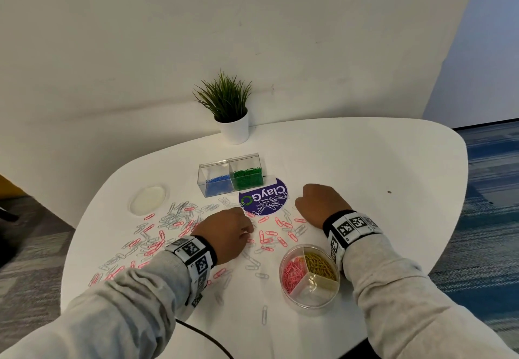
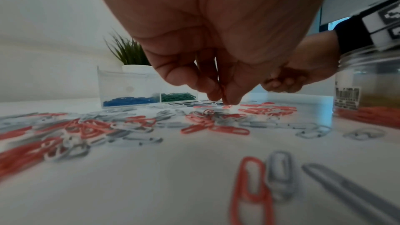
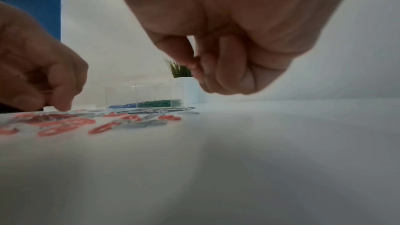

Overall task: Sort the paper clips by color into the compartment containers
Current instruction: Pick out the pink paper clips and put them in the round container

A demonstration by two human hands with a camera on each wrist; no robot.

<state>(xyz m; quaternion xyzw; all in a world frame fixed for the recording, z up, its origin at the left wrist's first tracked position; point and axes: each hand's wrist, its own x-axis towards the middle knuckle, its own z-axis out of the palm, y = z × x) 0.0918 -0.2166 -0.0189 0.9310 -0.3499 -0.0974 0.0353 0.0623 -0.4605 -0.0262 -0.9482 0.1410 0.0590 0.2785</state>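
round tub (image 1: 309, 301): pink, yellow clips

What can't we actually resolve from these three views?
- Left hand: the left wrist view shows its fingertips pinching something red; how many clips cannot be told, blurred.
- Right hand: fingers curled in the right wrist view; whether they hold a clip cannot be told. The head view shows only its back.
- Round container: contents of the clear third compartment are too faint in the head view.
- Sticker: small print under the clips is unreadable.

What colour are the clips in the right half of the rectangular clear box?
Green clips, beside the blue ones; clearest in the head view.
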